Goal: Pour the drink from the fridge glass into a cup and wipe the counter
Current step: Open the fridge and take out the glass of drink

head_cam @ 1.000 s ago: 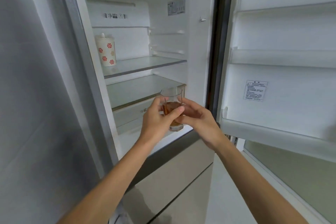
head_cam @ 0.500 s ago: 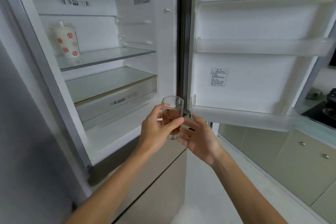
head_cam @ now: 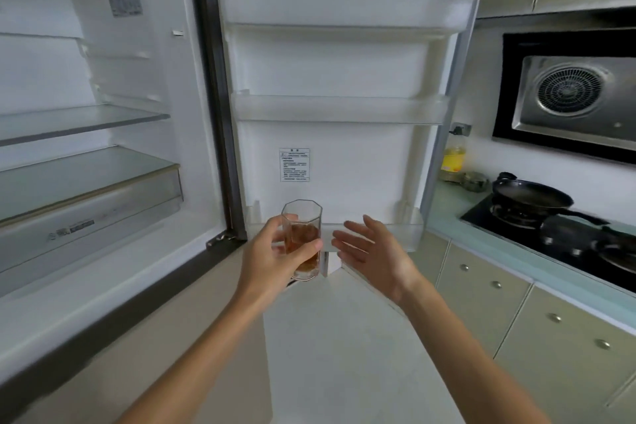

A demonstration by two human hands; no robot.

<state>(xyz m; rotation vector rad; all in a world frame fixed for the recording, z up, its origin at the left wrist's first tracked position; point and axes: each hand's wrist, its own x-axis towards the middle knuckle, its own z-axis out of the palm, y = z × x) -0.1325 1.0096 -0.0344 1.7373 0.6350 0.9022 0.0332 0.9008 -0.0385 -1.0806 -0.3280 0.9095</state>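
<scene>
Your left grip (head_cam: 272, 258) is clamped on the glass (head_cam: 304, 230). The fingers curl round its far side and the thumb presses across the near face, below the level of the drink. The glass stands upright, its long axis vertical. You hold it in the air in front of the lowest bin of the open fridge door (head_cam: 330, 134), outside the fridge cabinet (head_cam: 103, 162) and above the floor. Your right grip (head_cam: 382, 258) holds nothing. Its fingers are straight and spread, with the palm turned toward the glass, just beside it and not touching.

What the coming move turns on is this: the surface (head_cam: 444, 213) lies to your right, past the outer edge of the door. The glass would have to travel rightward, and your free right grip is the nearer one to that side. I judge the carry to be the step in hand, with pouring and wiping not yet begun.

The glass is clear and faceted, with an eight-sided rim and a thick base. It holds amber liquid to a little over half its height, so there is margin against slopping if you hold it level. On the surface you can see a yellow oil bottle (head_cam: 453, 162) and a black hob (head_cam: 481, 215) with a frying pan (head_cam: 530, 198) on it. No cup shows here; it may be farther along, out of frame, but I can't tell.
</scene>
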